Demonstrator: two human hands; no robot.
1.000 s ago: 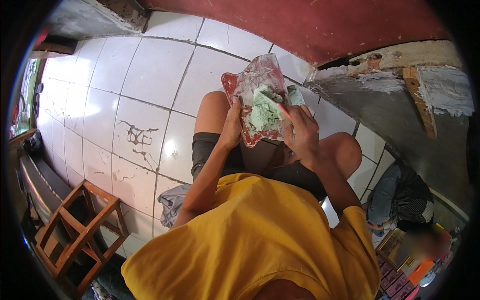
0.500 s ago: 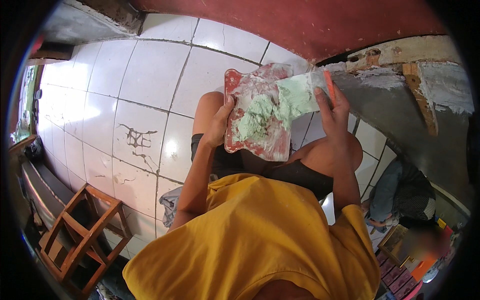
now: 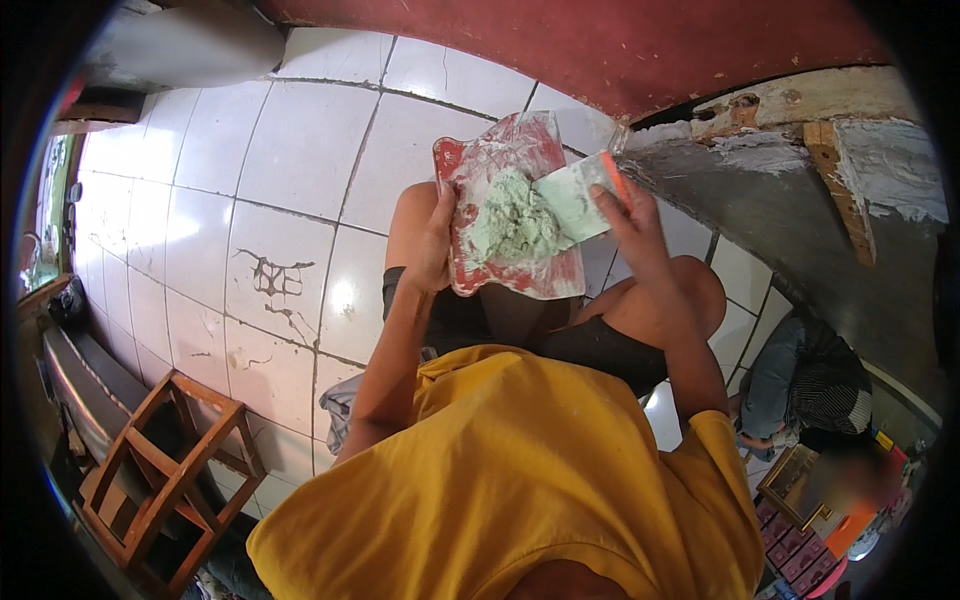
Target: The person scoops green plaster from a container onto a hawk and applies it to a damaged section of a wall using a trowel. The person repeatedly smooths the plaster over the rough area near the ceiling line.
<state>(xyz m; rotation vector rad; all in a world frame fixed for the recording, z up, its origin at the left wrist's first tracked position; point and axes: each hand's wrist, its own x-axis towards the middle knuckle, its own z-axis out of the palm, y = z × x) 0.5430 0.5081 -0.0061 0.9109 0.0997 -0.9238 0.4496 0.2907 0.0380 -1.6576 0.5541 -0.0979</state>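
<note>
Pale green paste lies heaped on a red board at the upper centre of the head view, an orange-edged scraper meeting the heap's right side. The left hand grips the board's left edge; the right hand, angled up-left, pinches the scraper, now further left than half a second ago.

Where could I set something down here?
Bare white floor tiles lie between the left knee, the red panel above and the wooden frame at lower left. The board is crowded: green paste, left fingers on its edge, right fingers with the scraper.
</note>
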